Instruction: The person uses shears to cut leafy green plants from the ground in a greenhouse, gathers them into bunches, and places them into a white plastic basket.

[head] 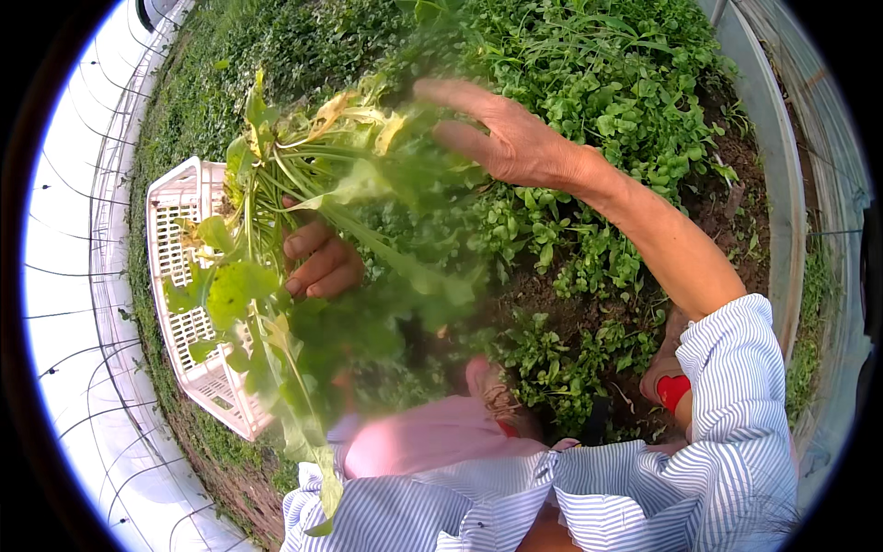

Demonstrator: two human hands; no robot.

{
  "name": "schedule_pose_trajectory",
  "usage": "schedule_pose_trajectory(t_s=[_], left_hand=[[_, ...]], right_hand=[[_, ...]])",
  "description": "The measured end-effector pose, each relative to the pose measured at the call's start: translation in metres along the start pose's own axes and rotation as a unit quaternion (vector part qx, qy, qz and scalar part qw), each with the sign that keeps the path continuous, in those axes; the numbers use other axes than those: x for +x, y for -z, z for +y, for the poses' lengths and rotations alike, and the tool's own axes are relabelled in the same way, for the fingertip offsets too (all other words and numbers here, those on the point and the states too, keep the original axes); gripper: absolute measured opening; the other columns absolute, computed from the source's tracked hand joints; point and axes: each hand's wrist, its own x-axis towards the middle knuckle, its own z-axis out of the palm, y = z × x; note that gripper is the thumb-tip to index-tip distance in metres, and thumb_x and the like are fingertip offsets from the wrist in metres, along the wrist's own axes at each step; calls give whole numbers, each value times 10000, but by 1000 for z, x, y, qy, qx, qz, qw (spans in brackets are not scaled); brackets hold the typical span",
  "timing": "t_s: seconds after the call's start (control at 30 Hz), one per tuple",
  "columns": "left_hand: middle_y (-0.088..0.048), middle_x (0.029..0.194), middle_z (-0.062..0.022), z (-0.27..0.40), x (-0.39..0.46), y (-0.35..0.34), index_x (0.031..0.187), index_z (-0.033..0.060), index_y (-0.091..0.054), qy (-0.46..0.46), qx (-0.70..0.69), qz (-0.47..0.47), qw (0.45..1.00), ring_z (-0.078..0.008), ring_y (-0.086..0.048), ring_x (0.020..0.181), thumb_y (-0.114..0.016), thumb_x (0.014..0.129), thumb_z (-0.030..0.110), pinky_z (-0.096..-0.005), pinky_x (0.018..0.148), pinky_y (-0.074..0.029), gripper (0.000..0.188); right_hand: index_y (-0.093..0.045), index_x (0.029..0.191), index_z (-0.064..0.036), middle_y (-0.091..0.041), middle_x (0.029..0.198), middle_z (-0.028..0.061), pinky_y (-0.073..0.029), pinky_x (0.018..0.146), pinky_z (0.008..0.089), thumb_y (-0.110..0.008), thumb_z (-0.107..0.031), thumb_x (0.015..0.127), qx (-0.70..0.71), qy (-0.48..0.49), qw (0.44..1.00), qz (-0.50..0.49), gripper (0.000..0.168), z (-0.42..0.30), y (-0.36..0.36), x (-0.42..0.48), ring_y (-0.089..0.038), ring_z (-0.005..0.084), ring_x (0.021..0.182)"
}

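Note:
A bunch of leafy greens is held up close to the camera, its leaves hanging down and spreading to the right. My left hand has its fingers curled round the stems. Several outer leaves are yellowed and limp near the root end. To the right of the bunch, my right hand is raised with its fingers apart, blurred at the tips and holding nothing. Leaves hide most of the left palm and the left forearm.
A pale plastic crate with slotted walls stands on the left, partly behind the bunch. Low leafy plants cover the ground ahead, with bare soil at the right. A pale raised edging and plastic sheeting bound the sides.

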Motion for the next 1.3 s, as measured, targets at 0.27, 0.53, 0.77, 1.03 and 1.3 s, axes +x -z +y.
schedule_pose_trajectory(t_s=[0.27,0.53,0.77,1.03,1.3], left_hand=[[-653,644,-24,-27,6,-37,945,62,-666,-75,29,106,991,-144,-622,656,-529,936,234,-256,624,-527,220],[-630,871,-90,-27,8,-19,1019,-6,-601,-132,56,132,981,-127,-602,576,-504,967,118,-244,548,-519,165],[-554,1037,-77,-9,-64,13,1258,55,-507,-157,191,241,939,-182,-552,930,-534,964,303,-335,823,-500,386],[-663,926,-78,-30,4,-27,1081,26,-631,-86,593,587,545,-149,-609,831,-494,928,277,-295,748,-470,324],[-683,917,-23,-32,-6,7,1141,43,-600,-129,624,627,448,-87,-599,779,-542,981,226,-241,697,-470,250]], right_hand=[[-431,1390,18,-427,1434,222,-300,1124,402,-264,-682,937,146,9,976,-158,851,-8,-23,28,-380,328,1356],[-418,1414,-29,-411,1453,201,-300,1131,413,-85,-740,900,246,-120,912,-305,939,-32,-35,17,-380,331,1354],[-253,1483,-40,-391,1462,208,-318,1129,394,-449,-313,1005,247,-101,919,-291,584,-26,-43,16,-357,285,1371],[-528,1241,-51,-595,1056,91,-491,802,342,-519,-373,937,190,-293,886,-305,442,-46,-23,-7,-564,179,907],[-564,1150,-15,-597,1034,80,-475,796,333,-583,-388,904,228,-217,919,-236,447,-41,-34,-23,-555,181,906]])
